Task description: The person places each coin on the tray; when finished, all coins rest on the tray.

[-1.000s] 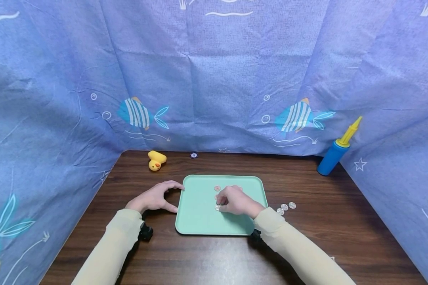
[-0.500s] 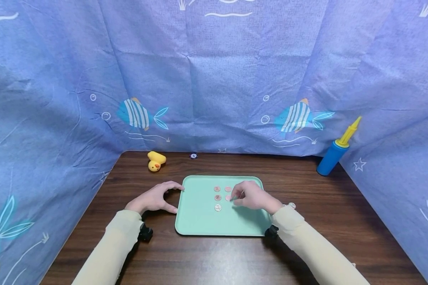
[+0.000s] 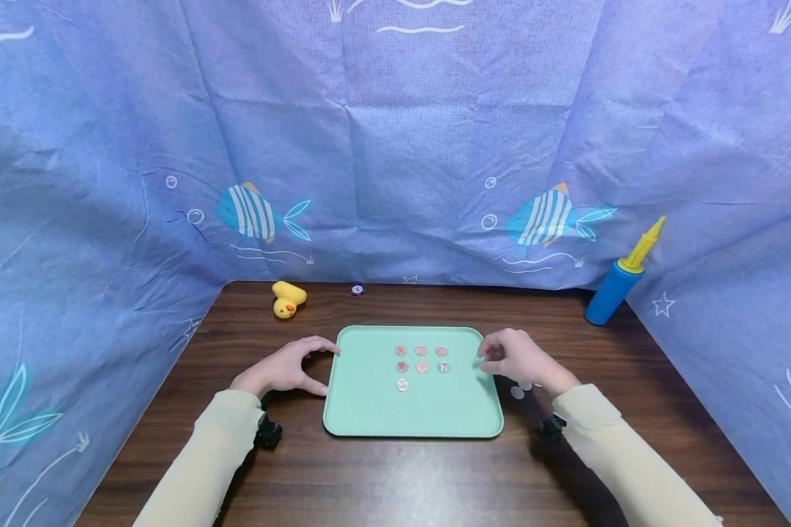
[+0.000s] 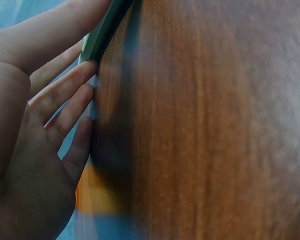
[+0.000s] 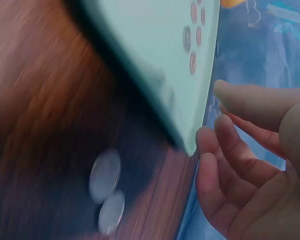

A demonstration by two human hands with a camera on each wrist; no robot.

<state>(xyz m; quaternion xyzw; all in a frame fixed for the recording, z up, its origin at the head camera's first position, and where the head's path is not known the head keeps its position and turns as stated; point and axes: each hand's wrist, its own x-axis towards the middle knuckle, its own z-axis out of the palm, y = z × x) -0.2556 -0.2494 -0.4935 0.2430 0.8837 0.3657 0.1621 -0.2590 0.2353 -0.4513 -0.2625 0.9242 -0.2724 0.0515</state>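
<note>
Seven coins (image 3: 422,367) are lying in rows on the tray (image 3: 369,417) as the right hand (image 3: 519,359) is drawing away.

Since half a second ago, the right hand is shifting from over the inner coins to the tray's right edge, uncovering the third column; its thumb and fingertips are standing apart, with nothing visible between them. Two rows of three are now showing in full, and one silver coin (image 3: 403,385) is lying alone below the left column, so the arrangement appears to be standing at two filled rows and one begun. The left hand (image 3: 282,367) is staying at the tray's left edge, thumb and fingers spread, touching the rim. Loose coins (image 3: 517,393) are lying on the worktop (image 3: 395,483) beyond the right edge, partly hidden by the right hand.
</note>
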